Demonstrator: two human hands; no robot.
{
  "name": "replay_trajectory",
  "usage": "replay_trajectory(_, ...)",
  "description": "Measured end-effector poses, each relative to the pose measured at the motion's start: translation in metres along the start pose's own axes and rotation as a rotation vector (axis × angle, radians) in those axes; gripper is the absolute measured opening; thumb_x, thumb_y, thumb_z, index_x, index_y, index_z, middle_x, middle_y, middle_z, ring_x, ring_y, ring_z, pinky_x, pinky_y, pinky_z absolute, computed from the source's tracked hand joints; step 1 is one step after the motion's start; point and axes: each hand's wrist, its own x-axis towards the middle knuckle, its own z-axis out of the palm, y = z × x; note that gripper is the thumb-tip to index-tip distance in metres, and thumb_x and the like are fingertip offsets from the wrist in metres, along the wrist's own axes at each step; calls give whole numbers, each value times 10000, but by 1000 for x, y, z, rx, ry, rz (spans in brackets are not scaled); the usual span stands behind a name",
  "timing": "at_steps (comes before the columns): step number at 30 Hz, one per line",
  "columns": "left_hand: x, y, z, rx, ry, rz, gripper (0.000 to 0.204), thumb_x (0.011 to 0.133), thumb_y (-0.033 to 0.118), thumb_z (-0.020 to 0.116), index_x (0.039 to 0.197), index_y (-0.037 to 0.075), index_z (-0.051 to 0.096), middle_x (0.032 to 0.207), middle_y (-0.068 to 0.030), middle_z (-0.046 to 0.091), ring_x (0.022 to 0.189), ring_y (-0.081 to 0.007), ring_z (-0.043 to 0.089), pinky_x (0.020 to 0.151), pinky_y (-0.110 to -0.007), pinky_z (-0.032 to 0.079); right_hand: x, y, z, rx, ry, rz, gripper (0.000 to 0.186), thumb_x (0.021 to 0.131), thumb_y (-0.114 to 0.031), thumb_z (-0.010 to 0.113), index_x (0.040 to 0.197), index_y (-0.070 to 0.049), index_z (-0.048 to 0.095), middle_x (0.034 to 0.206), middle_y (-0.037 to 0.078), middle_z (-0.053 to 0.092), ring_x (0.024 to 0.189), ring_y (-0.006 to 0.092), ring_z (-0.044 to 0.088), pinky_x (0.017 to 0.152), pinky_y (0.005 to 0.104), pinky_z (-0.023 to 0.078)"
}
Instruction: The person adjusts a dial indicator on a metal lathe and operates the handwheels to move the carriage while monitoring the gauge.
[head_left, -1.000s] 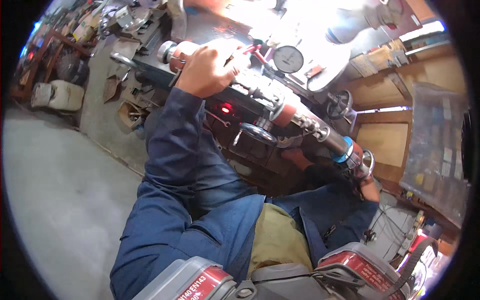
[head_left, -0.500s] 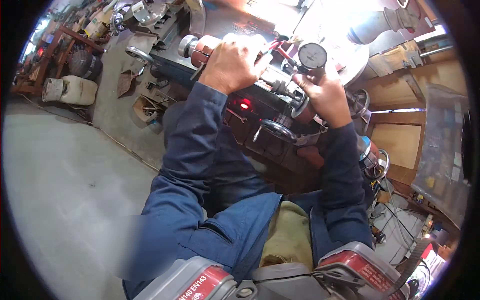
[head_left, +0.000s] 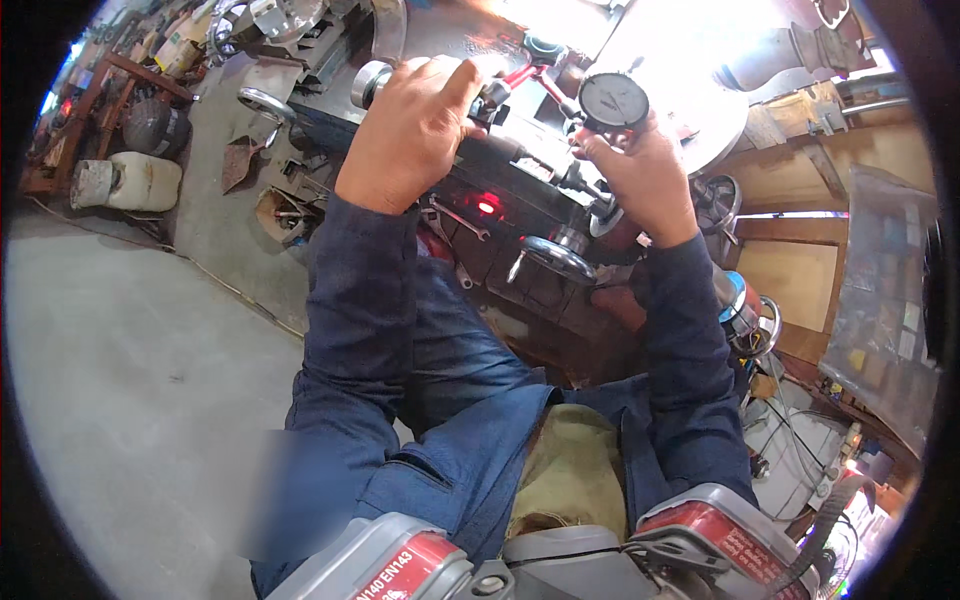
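The dial gauge (head_left: 613, 102) sat at the end of a red jointed arm (head_left: 553, 88), with the right hand's (head_left: 645, 180) thumb and fingers pinching at its lower edge. Left of the gauge, the left hand (head_left: 408, 130) curled over the machine (head_left: 520, 190), its grip impossible to tell. Below the gauge stood a chrome handwheel (head_left: 558, 259); a wrench (head_left: 462, 222) was below and left of it.

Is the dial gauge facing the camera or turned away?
Facing the camera: the dial gauge shows its round, pale face, with the right hand at its lower edge.
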Motion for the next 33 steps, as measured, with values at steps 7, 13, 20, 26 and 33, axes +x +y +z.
replay_trajectory(7, -8, 20, 3, 168, -41, 113, 454, 772, -48, 558, 1187, 137, 579, 1082, -164, 615, 1065, -352, 561, 952, -476, 428, 5, 16, -1, 103, -26, -49, 453, 840, -73, 710, 1201, 62, 472, 1033, 123, 641, 903, 173, 646, 786, 280, 535)
replay_trajectory(13, -8, 26, 17, 351, 88, 111, 351, 765, -34, 564, 1051, 136, 674, 1164, -222, 596, 1081, -376, 557, 986, -487, 424, 3, 23, -3, -7, -11, -158, 531, 855, -144, 710, 1268, 62, 446, 1077, 104, 624, 934, 152, 631, 803, 277, 523)
replay_trajectory(20, -7, 0, 9, -199, 153, 120, 143, 817, 13, 649, 954, 51, 654, 1136, -178, 654, 1013, -295, 633, 904, -381, 484, -12, -3, -7, -24, 8, -68, 732, 904, -426, 624, 1349, 105, 388, 1024, 168, 665, 979, 182, 640, 836, 285, 494)
replay_trajectory(26, 57, 21, -28, -267, -12, 40, 260, 859, 167, 643, 1064, 7, 627, 956, -152, 680, 847, -256, 672, 735, -336, 524, -7, 5, -4, -32, -11, -2, 971, 898, -659, 484, 1424, 128, 269, 966, 220, 682, 997, 274, 651, 877, 327, 485)
replay_trajectory(33, 116, 12, -11, 570, -503, 460, 282, 868, 310, 608, 928, 43, 676, 851, -162, 682, 759, -317, 666, 686, -397, 536, -13, -6, -6, -87, 13, -100, 818, 932, -579, 496, 1343, 120, 387, 1024, 287, 646, 997, 380, 644, 849, 408, 494)
